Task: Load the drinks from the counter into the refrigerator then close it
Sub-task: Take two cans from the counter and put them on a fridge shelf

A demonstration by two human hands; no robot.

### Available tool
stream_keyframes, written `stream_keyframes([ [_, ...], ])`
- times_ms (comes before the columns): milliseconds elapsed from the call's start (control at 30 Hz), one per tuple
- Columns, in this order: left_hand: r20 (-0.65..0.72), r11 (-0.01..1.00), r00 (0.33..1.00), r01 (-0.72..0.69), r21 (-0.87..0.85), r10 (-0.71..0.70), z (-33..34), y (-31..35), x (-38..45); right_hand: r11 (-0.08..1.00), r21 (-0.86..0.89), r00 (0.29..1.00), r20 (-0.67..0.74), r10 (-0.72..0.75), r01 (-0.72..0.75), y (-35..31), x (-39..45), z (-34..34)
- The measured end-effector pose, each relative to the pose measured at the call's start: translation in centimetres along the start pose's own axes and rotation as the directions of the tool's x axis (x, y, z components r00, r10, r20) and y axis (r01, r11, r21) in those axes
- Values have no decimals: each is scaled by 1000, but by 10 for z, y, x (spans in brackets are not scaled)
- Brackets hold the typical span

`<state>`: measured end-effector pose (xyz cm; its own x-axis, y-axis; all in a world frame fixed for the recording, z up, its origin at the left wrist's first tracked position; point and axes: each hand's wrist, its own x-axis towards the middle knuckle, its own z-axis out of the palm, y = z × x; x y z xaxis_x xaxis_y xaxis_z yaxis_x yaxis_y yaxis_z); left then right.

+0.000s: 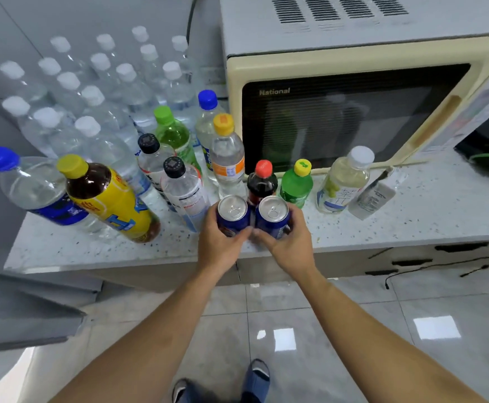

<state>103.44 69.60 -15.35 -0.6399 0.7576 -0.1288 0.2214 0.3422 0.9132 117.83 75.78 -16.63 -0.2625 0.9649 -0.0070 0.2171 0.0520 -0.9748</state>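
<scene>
The pick-up step is in hand: two blue cans are gripped at the front edge of the worktop [412,216], the left can [233,217] by the left hand [222,245] and the right can [273,218] by the right hand [288,242], the fingers of each hand being curled round its own can and clamped on it. The cans stand upright and side by side, touching or nearly so; whether they are already lifted off the worktop or are resting on it cannot be told. Most of the drinks remain on the worktop: a cola bottle [262,181] and a small green bottle [297,184] just behind the cans, a large yellow-labelled tea bottle [112,199] toward the left edge, and a cluster of white-capped water bottles [92,112] toward the back left corner, so the task is judged to be at an early stage. The next move calls for both cans to be carried off the worktop to the refrigerator and set upright on a shelf. The refrigerator itself cannot be identified with certainty; a grey panel [25,312] at the lower left may belong to it, but its interior is out of view. A microwave [353,112] fills the back right of the worktop, cut off at the frame's edge. The label print on the cans is hidden by the fingers.
</scene>
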Motion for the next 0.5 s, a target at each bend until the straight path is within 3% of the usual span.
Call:
stream_keyframes([
  [367,106,993,990,97,-71,-89,-81,-45,-74,998,11,997,55,-55,54,-6,-41,4],
  [500,10,978,982,190,-81,-189,-128,-71,-120,998,44,989,143,-45,39,-20,-76,27],
])
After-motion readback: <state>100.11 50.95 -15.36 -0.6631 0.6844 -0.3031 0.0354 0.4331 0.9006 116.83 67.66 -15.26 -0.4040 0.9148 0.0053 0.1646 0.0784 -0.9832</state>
